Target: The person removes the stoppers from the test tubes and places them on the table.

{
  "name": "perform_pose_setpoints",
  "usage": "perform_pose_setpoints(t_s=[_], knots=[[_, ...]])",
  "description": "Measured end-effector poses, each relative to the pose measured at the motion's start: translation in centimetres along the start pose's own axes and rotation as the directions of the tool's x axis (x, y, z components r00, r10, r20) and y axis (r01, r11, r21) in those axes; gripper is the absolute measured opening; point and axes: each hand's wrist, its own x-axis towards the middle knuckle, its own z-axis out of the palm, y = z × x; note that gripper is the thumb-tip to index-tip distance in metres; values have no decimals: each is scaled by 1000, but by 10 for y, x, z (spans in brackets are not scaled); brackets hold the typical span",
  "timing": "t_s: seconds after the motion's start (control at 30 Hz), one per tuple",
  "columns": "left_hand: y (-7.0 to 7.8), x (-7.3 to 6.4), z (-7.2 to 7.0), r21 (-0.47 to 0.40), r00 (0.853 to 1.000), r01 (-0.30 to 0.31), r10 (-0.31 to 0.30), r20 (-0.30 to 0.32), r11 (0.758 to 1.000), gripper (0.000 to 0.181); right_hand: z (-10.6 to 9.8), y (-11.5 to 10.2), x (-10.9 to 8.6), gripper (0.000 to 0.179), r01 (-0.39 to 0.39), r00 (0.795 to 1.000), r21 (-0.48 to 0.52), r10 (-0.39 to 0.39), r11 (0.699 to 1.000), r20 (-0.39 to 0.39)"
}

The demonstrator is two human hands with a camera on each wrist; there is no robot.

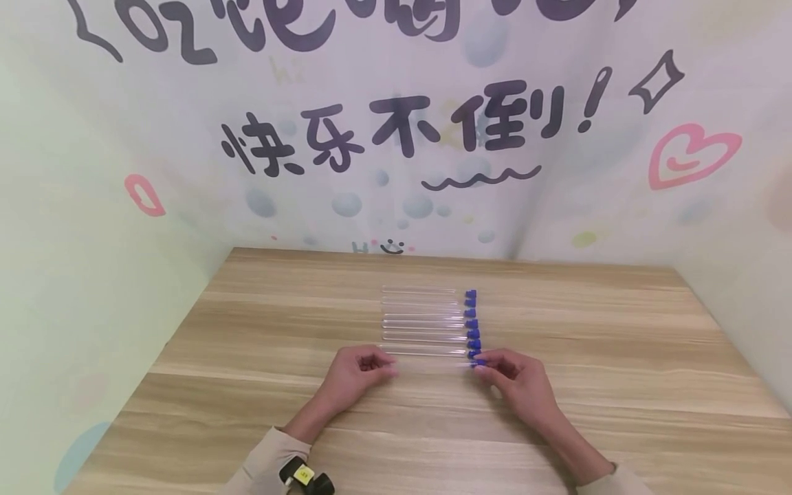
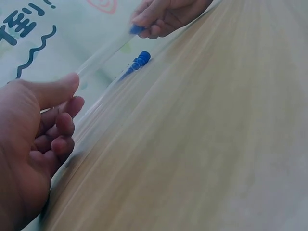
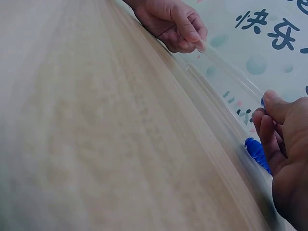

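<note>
A clear test tube (image 1: 433, 365) with a blue cap (image 2: 137, 29) is held lengthwise between both hands, raised over the table in the wrist views. My left hand (image 1: 353, 377) pinches its rounded end between thumb and forefinger, the other fingers curled below. At the capped end, my right hand (image 1: 526, 388) grips the blue cap with thumb and fingertips, hiding most of it. Just beyond the held tube lies a row of several similar clear tubes (image 1: 423, 337), side by side on the table, their blue caps (image 1: 472, 324) all toward the right.
The wood-grain table (image 1: 260, 316) reaches back to a white printed cloth (image 1: 346, 227) with dark lettering. Pale walls flank it on the left and right. A small black device (image 1: 306, 476) with a yellow tag sits on the left wrist.
</note>
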Motion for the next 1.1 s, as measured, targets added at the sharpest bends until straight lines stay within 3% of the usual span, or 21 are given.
perform_pose_setpoints(t_s=[0.17,0.4,0.6,0.8,1.0,1.1], knots=[[-3,2,0,2,999,47,-47,-26,999,16,0,-2,-1,18,-6,1000,27,5,1000,27],[-3,3,1,21,998,49,-48,-40,999,14,0,-5,-2,19,-30,999,59,28,998,41],[-6,3,2,16,999,-39,39,-37,999,13,-1,-6,-1,20,-7,1000,57,7,998,2],[-3,1,1,4,993,-111,111,-50,994,13,-2,-9,-2,20,-32,999,50,33,998,-20],[-5,2,1,17,988,-134,135,-74,991,12,-4,-9,0,24,-63,998,79,62,995,15],[-14,4,3,20,987,-132,133,-85,991,12,-5,-9,1,25,-64,998,64,63,996,22]])
